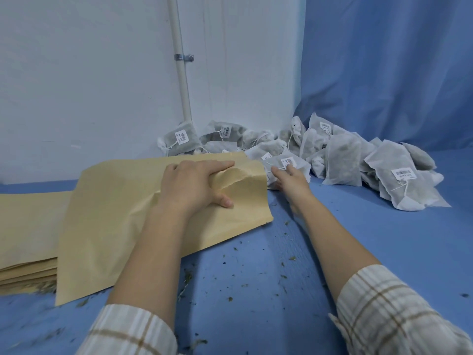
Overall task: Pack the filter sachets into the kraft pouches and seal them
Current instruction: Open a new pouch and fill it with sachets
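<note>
I am working in a small packing workroom: labelled filter sachets (343,160) are lying heaped on my blue-covered table (358,239) beside stacked kraft pouches (25,242).

Cream sleeves (399,313) with tan plaid lines, pushed up both forearms.

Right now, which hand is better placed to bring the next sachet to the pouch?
The right hand. It already reaches to the sachet pile, fingers touching a labelled sachet at its near edge. The left hand is busy gripping the mouth of the kraft pouch, probably keeping it open.
</note>
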The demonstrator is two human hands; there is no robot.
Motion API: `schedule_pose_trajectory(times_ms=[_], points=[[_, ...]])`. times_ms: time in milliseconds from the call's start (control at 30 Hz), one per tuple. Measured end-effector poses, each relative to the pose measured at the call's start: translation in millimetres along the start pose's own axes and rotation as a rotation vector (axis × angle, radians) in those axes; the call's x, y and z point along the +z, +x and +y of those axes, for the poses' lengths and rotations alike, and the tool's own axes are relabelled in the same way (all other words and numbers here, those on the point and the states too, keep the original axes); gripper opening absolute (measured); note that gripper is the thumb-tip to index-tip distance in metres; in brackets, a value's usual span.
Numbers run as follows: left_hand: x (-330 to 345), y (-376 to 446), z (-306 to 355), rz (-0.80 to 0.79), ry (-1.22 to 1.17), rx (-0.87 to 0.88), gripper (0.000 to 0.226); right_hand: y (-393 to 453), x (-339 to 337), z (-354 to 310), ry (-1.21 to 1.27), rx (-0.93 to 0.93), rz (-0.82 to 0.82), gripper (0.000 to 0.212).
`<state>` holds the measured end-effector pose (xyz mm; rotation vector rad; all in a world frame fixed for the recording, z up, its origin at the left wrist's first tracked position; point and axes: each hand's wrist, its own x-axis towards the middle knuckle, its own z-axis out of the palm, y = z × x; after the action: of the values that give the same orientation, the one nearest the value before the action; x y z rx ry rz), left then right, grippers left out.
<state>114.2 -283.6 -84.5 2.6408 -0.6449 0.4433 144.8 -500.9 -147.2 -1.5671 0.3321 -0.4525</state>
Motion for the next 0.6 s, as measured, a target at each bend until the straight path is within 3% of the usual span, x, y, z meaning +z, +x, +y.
schedule_pose_trajectory(times_ms=[67, 167, 233, 300, 433, 600], points=[[0, 0, -1, -0.004, -0.005, -0.005, 0.083, -1, 1, 1, 0.05, -0.031, -0.004, 0.038], [-3, -1, -4, -0.011, -0.005, -0.025, 0.082, -1, -6, -1, 0.125, -0.042, 0.293, 0.053], [-5, -1, -7, -0.005, -0.01, -0.032, 0.082, 0, -18, -3, 0.233, -0.004, 0.509, 0.047], [-7, -2, -8, -0.002, -0.037, -0.036, 0.082, 2, -30, -2, 0.326, 0.051, 0.568, 0.035], [-9, -3, -6, 0.01, -0.037, -0.029, 0.08, 1, -39, -9, 0.472, 0.136, 0.362, 0.019], [-9, -2, -7, 0.049, -0.066, -0.028, 0.08, -13, -29, -15, 0.615, 0.051, 0.018, 0.04]])
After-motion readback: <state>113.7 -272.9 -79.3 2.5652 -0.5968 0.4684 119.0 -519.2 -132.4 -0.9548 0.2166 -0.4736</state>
